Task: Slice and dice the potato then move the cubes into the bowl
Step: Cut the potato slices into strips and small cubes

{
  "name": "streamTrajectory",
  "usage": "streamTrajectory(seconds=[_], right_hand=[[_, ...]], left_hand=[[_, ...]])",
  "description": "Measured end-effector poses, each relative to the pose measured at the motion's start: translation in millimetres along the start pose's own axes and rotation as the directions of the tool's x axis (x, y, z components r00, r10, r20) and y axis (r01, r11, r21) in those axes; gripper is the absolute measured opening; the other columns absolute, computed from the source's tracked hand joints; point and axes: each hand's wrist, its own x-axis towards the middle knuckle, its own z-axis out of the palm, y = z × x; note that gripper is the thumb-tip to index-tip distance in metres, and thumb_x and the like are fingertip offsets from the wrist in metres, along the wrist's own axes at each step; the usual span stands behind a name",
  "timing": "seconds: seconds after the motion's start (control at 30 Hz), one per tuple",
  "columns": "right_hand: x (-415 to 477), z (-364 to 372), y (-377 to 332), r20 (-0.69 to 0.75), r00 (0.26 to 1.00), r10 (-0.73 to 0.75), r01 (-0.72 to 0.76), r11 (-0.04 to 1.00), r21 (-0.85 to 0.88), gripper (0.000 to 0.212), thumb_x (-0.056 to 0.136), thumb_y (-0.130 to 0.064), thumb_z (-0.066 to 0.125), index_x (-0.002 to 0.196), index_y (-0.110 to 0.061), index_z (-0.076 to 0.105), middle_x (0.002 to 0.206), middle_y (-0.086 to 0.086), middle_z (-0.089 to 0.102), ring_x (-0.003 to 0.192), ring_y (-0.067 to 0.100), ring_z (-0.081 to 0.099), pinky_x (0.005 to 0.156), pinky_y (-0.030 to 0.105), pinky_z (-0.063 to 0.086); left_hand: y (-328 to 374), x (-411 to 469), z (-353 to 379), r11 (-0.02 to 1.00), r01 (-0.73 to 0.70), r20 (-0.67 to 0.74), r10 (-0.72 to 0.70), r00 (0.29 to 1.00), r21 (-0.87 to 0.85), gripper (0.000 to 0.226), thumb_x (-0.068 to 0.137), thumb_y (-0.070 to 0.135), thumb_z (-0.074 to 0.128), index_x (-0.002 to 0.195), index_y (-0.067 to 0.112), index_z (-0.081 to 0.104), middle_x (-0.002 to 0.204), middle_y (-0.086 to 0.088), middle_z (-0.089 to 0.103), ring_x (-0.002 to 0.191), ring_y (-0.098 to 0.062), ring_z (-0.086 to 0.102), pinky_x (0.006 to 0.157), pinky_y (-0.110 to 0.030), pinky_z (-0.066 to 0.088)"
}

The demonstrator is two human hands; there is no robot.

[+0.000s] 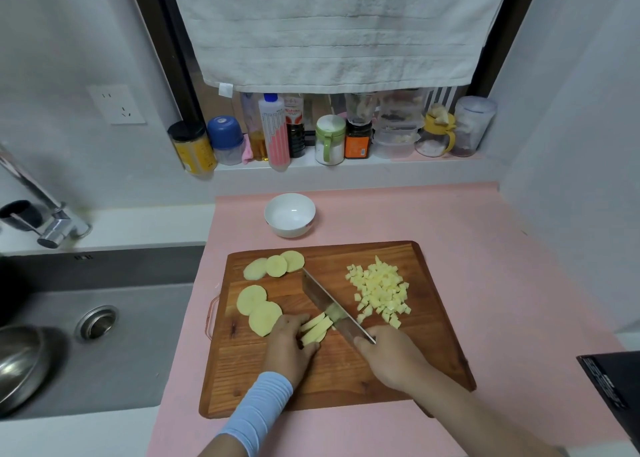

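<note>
On the wooden cutting board [346, 380] my left hand [287, 347] presses down on a stack of potato strips [316, 328]. My right hand [389, 356] grips the handle of a cleaver [325, 300], whose blade rests against the strips' right end. A pile of potato cubes [379, 292] lies on the board's right side. Round potato slices sit at the left: three near the far edge [275, 265] and two closer to me [258, 307]. The white bowl [290, 215] stands empty beyond the board on the pink mat.
A steel sink [104, 318] with a metal bowl [20, 363] and a faucet [52, 221] lies to the left. Jars and bottles [329, 134] line the window ledge under a hanging towel. A black object [613, 387] sits at the right edge.
</note>
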Motion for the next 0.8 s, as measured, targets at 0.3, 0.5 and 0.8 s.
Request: streamTrajectory(seconds=[0.3, 0.5, 0.8], right_hand=[[5, -10, -4, 0.014, 0.999, -0.029, 0.030, 0.998, -0.062, 0.033, 0.102, -0.046, 0.049, 0.079, -0.027, 0.061, 0.071, -0.007, 0.062, 0.067, 0.012, 0.060, 0.056, 0.028, 0.040], [6, -12, -2, 0.003, 1.000, -0.031, 0.031, 0.996, -0.084, 0.034, 0.103, -0.045, 0.049, 0.074, -0.028, 0.056, 0.069, -0.008, 0.060, 0.065, 0.011, 0.058, 0.054, 0.027, 0.038], [4, -11, 1, -0.003, 1.000, -0.023, 0.023, 1.000, -0.012, 0.029, 0.103, -0.045, 0.049, 0.100, -0.027, 0.071, 0.080, -0.009, 0.070, 0.074, 0.010, 0.067, 0.063, 0.027, 0.052]], left_hand=[[5, 7, -1, 0.999, -0.005, 0.082, 0.002, 0.997, 0.040, 0.040, 0.083, 0.024, 0.079, 0.122, 0.021, 0.070, 0.097, 0.009, 0.053, 0.088, -0.007, 0.053, 0.086, -0.015, 0.038], [2, 21, -10, 0.975, -0.066, 0.127, 0.039, 0.991, 0.211, 0.030, 0.094, 0.027, 0.064, 0.124, 0.020, 0.067, 0.107, -0.002, 0.062, 0.101, -0.017, 0.056, 0.087, -0.023, 0.042], [5, 27, -14, 0.936, -0.086, 0.108, 0.052, 0.993, 0.341, 0.043, 0.094, 0.052, 0.054, 0.117, 0.018, 0.065, 0.108, 0.004, 0.047, 0.106, -0.015, 0.053, 0.088, -0.023, 0.044]])
